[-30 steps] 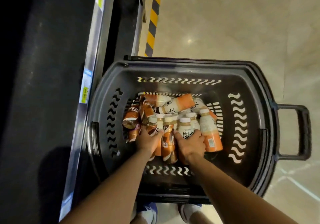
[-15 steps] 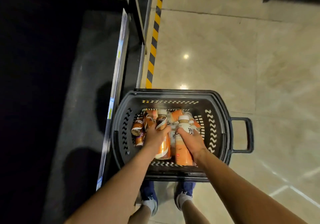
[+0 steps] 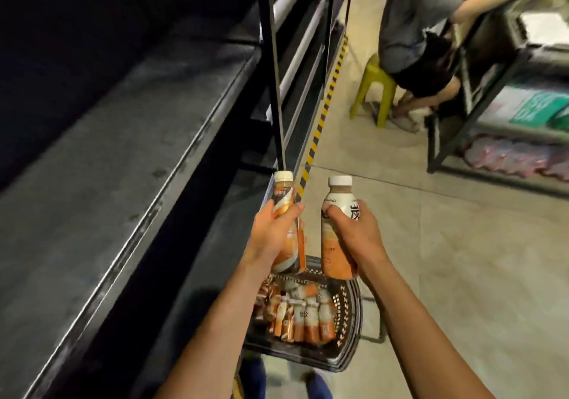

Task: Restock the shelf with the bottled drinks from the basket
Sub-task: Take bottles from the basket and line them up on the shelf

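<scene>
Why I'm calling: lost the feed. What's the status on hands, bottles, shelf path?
Left hand gripping brown-orange bottle, right hand gripping white-orange bottle. Both held above basket, more bottles inside. Shelf on left; black upright stands beyond brown-orange bottle.

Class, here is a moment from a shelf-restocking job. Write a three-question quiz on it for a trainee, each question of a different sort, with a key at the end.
1. True or false: the left hand grips a swirl-label bottle.
2. Where do the other bottles lie? A on a stool; B in the basket; C on the floor.
3. Fill in: the right hand grips a pale bottle with a ____ cap.
Key: 1 true; 2 B; 3 white.
</scene>
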`<state>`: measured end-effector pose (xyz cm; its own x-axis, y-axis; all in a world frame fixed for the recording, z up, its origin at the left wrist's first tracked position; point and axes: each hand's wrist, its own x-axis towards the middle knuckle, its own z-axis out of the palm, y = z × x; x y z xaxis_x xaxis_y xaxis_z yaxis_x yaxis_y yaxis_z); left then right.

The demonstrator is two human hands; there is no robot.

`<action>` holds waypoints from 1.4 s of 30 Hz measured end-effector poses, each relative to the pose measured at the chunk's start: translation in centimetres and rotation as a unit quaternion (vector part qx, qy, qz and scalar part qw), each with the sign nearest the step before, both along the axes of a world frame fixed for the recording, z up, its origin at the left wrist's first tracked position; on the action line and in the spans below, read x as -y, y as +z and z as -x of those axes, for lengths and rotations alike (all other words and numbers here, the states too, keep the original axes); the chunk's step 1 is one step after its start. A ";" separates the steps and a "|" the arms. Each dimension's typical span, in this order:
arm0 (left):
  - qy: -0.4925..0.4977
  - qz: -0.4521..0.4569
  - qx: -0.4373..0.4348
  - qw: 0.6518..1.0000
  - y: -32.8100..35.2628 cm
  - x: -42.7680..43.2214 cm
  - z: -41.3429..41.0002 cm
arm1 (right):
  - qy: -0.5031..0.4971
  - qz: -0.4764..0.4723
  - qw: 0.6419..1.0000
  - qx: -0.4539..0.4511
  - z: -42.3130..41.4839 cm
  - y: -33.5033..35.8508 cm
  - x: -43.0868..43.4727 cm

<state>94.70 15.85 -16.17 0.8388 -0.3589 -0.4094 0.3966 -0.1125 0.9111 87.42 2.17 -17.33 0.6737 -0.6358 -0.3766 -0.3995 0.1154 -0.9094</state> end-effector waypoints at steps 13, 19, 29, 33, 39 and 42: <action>0.282 0.035 0.168 0.944 18.5 -14.2 10.7 | 0.286 0.017 0.934 0.215 0.8 18.6 -11.2; 0.423 -0.032 0.226 0.877 22.9 -24.9 21.5 | 0.459 -0.068 0.847 0.261 6.0 23.6 -24.2; 0.624 -0.103 0.277 0.723 26.8 -36.7 46.8 | 0.647 -0.182 0.690 0.267 25.9 26.9 -42.1; 0.659 -0.141 0.268 0.689 27.1 -41.3 55.1 | 0.691 -0.194 0.645 0.264 33.8 27.4 -47.2; 0.679 -0.164 0.276 0.660 27.6 -47.1 61.7 | 0.708 -0.203 0.624 0.260 40.2 28.1 -53.1; 0.687 -0.144 0.274 0.657 27.9 -50.6 62.8 | 0.707 -0.199 0.626 0.263 41.1 28.5 -56.1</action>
